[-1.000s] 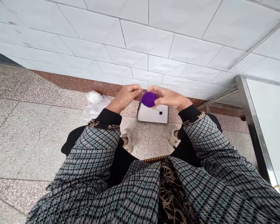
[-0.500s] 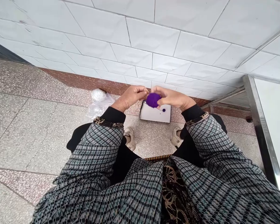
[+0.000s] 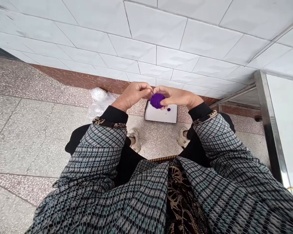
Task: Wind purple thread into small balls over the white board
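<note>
In front of me, above the floor, my right hand (image 3: pixel 177 97) is closed around a ball of purple yarn (image 3: pixel 156 101), its thumb pressed against the near side. Just left of the ball, my left hand (image 3: pixel 136 94) pinches thumb and forefinger together on what looks like a thin yarn strand running to the ball. Below both hands, a shallow white box (image 3: pixel 158 117) with dark edges lies on the floor. Inside it shows a small dark purple ball (image 3: pixel 168 109); the ball and my right hand cover part of its far side.
A white ball of yarn (image 3: pixel 99 94) sits on the floor to the left, with a clear plastic bag (image 3: pixel 99 106) beside it. A white tiled wall (image 3: pixel 146 52) rises straight ahead. At right stands a metal-framed table (image 3: pixel 274 130). My shoes (image 3: pixel 134 140) flank the box.
The view has shifted a little, so most things sit slightly higher and further left. The purple ball has turned, and my two hands are closer together at its top left.
</note>
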Action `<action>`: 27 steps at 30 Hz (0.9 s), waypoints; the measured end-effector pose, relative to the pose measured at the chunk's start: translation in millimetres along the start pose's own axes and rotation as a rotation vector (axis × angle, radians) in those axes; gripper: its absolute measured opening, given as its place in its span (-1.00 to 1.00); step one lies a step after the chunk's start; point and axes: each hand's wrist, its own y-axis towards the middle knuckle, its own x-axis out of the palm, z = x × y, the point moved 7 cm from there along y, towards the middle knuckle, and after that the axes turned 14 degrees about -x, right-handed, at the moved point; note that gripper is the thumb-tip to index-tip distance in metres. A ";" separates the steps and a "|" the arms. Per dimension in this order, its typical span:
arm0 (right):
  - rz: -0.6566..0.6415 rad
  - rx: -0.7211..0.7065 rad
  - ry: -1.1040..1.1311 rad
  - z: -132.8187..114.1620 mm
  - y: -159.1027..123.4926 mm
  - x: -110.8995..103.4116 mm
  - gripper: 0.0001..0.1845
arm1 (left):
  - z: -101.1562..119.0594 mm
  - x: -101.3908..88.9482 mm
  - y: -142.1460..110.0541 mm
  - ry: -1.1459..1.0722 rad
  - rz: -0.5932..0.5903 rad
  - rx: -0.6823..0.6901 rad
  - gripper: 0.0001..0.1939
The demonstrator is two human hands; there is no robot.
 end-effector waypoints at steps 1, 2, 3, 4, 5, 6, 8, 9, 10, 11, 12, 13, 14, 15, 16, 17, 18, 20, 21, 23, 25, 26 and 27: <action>0.028 -0.073 0.080 -7.1 1.3 -0.8 -0.49 | -2.8 -0.5 2.1 0.005 0.020 -0.020 -0.84; 0.086 -0.137 0.138 -12.5 2.8 -4.7 -0.46 | -5.2 1.7 3.8 0.014 0.017 -0.038 -0.83; 0.166 -0.183 0.170 -15.4 4.0 -10.7 -0.44 | -6.8 6.4 4.7 0.026 -0.012 -0.049 -0.83; 0.257 -0.207 0.172 -15.5 4.9 -17.6 -0.42 | -7.4 13.2 4.6 0.040 -0.069 -0.053 -0.85; 0.346 -0.208 0.143 -13.3 5.4 -24.6 -0.42 | -7.0 21.2 3.2 0.056 -0.146 -0.048 -0.86; 0.429 -0.192 0.088 -9.8 5.2 -30.9 -0.43 | -5.6 29.3 0.6 0.076 -0.232 -0.035 -0.86; 0.549 -0.117 -0.074 -1.8 2.9 -40.1 -0.48 | -0.8 40.0 -6.8 0.118 -0.372 0.004 -0.84; 0.555 -0.058 -0.162 2.1 1.8 -41.3 -0.51 | 1.8 41.5 -10.2 0.139 -0.409 0.022 -0.83; 0.514 0.012 -0.242 5.8 1.1 -39.6 -0.54 | 4.5 40.1 -12.7 0.155 -0.417 0.038 -0.81; 0.430 0.081 -0.302 9.0 0.5 -35.2 -0.56 | 6.8 36.2 -13.8 0.161 -0.398 0.049 -0.80; 0.313 0.139 -0.333 11.2 -0.3 -28.2 -0.58 | 8.4 30.6 -13.8 0.157 -0.359 0.052 -0.81; 0.179 0.175 -0.327 11.9 -1.5 -19.3 -0.59 | 8.8 24.2 -12.8 0.143 -0.308 0.043 -0.81; 0.056 0.180 -0.282 10.0 -3.3 -10.0 -0.59 | 7.9 18.0 -11.0 0.124 -0.251 0.025 -0.82; -0.026 0.148 -0.203 4.9 -4.7 -2.5 -0.58 | 5.9 12.5 -8.8 0.103 -0.191 0.001 -0.81; -0.052 0.078 -0.097 -3.3 -4.9 1.5 -0.55 | 3.2 8.6 -6.6 0.084 -0.134 -0.025 -0.81; -0.026 -0.011 0.015 -12.5 -4.2 1.1 -0.50 | 0.0 7.1 -4.7 0.072 -0.092 -0.052 -0.80; 0.047 -0.102 0.112 -20.6 -3.0 -3.9 -0.45 | -2.8 8.7 -3.2 0.069 -0.075 -0.074 -0.80; 0.278 -0.235 0.207 -27.8 -1.6 -22.9 -0.38 | -5.7 20.0 -2.7 0.073 -0.123 -0.098 -0.80; 0.401 -0.258 0.201 -26.3 -1.7 -33.0 -0.39 | -5.2 28.1 -3.8 0.072 -0.182 -0.097 -0.81; 0.605 -0.190 0.098 -15.5 -3.6 -48.9 -0.45 | -0.1 43.4 -9.2 0.068 -0.325 -0.061 -0.80; 0.655 -0.011 -0.077 -1.4 -5.5 -54.1 -0.50 | 6.9 48.0 -14.5 0.053 -0.393 -0.011 -0.81; 0.587 0.082 -0.162 4.4 -5.1 -51.1 -0.52 | 9.7 45.5 -15.8 0.044 -0.386 0.006 -0.81; 0.462 0.152 -0.219 8.7 -4.0 -44.3 -0.54 | 11.5 40.1 -15.8 0.032 -0.350 0.014 -0.80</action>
